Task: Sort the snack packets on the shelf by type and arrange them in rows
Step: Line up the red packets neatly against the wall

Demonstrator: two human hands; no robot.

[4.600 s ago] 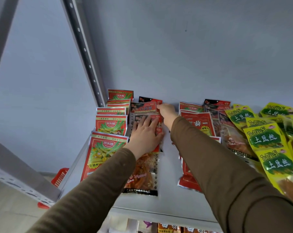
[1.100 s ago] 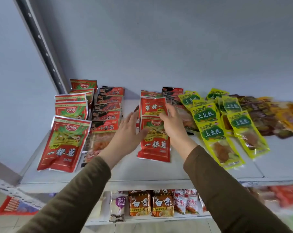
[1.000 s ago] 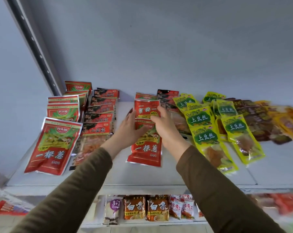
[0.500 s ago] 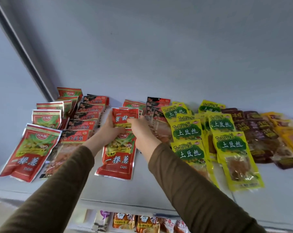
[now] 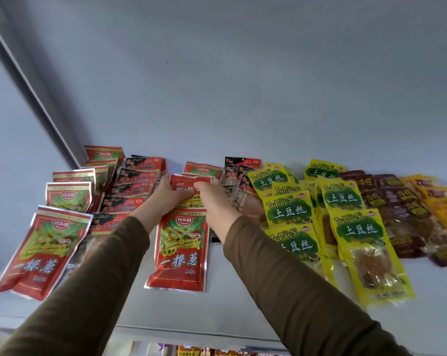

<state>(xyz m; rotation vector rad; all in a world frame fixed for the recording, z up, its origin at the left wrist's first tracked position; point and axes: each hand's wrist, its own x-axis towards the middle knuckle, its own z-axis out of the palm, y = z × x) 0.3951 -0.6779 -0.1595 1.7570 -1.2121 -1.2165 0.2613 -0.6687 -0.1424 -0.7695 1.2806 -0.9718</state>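
Left hand [image 5: 166, 199] and right hand [image 5: 212, 199] both pinch the red packet [image 5: 189, 187], apparently fingers curled | packet now pushed back above front packet [image 5: 180, 249] on shelf [image 5: 243, 312] | middle row lengthening; yellow packets [image 5: 289, 211] untouched

White shelf [image 5: 217, 307] under my fingers: red packets [image 5: 178, 249] left and between them, yellow packets [image 5: 366, 250] right, brown packets [image 5: 402, 209] farther right.
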